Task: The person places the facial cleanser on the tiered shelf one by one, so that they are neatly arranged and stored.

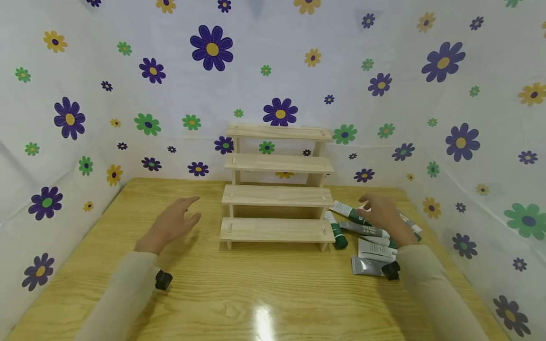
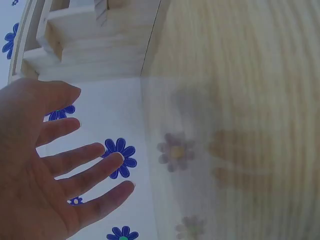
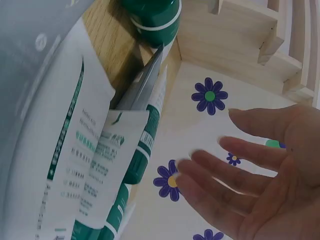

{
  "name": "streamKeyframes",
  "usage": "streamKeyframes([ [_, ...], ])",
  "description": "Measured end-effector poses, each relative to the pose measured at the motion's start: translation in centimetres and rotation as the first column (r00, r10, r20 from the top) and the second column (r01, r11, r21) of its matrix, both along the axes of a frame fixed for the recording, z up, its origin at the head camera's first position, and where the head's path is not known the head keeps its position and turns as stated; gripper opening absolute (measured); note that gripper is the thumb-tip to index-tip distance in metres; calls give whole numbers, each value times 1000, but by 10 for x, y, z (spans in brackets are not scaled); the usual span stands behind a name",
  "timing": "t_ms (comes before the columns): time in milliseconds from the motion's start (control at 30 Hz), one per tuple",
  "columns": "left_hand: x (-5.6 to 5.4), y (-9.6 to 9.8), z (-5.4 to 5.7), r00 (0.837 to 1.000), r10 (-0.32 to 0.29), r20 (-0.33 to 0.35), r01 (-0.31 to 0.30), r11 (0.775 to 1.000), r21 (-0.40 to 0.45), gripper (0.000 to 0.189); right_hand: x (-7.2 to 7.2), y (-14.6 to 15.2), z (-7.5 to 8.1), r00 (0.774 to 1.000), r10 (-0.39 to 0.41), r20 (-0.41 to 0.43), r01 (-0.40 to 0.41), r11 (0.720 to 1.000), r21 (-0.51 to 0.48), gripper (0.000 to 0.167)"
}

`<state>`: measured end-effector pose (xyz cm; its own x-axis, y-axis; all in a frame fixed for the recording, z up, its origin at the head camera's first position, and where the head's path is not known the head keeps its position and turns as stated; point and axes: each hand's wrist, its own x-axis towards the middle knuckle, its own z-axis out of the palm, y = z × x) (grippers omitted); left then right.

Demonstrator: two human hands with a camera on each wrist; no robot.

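Holds right hand (image 1: 384, 217) above tubes (image 1: 364, 229) heaped on bench (image 1: 213, 293), right of tiered wooden rack (image 1: 277, 195); poises left hand (image 1: 168, 228) beyond rack's left end; spreads fingers (image 3: 225, 171) loosely on both, gripping nothing.

Standing on the glossy wooden table (image 1: 222, 289): a four-tier stand (image 1: 277, 229); lying at its right side: heaped tubes (image 1: 375, 249).

Glossy wooden table (image 1: 222, 279); white flower-print sheeting (image 1: 264, 90) along back and sides.
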<state>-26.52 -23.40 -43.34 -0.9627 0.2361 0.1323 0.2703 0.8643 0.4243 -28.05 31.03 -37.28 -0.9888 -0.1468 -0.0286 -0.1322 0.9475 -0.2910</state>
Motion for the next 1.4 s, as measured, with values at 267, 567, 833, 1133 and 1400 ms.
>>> streamKeyframes([
  [267,8,23,-14,999,-48,6,46,987,157,48,-3,-6,-7,991,109,74,-104,992,-71,37],
  [567,7,41,-24,980,-125,156,59,926,373,52,-7,-19,-19,980,141,138,-120,981,-152,38],
  [833,5,47,-26,932,-243,268,68,847,528,58,-13,-23,-30,979,143,148,-118,978,-170,38],
  [1133,7,46,-28,896,-337,287,68,746,663,60,-11,-29,-32,976,151,159,-133,984,-123,38],
  [1400,11,49,-26,900,-336,276,51,712,700,58,-8,-35,-27,952,114,285,-84,990,-116,40],
])
